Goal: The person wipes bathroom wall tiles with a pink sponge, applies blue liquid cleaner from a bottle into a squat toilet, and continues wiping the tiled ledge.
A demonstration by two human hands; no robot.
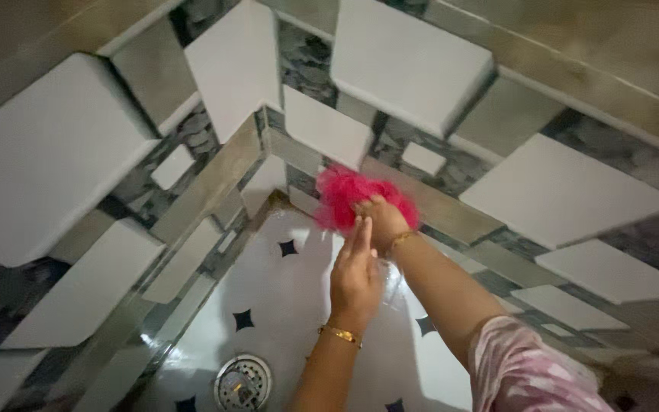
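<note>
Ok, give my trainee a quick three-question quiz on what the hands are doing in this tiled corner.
1. True or false: the right hand grips the pink scrubber.
2. What is the left hand doing? A) holding the scrubber B) flat, fingers straight, against the right wrist C) on the floor drain
3. Fill in: the floor is white with dark ____-shaped marks.

Key: 1 true; 2 B; 3 diamond.
</note>
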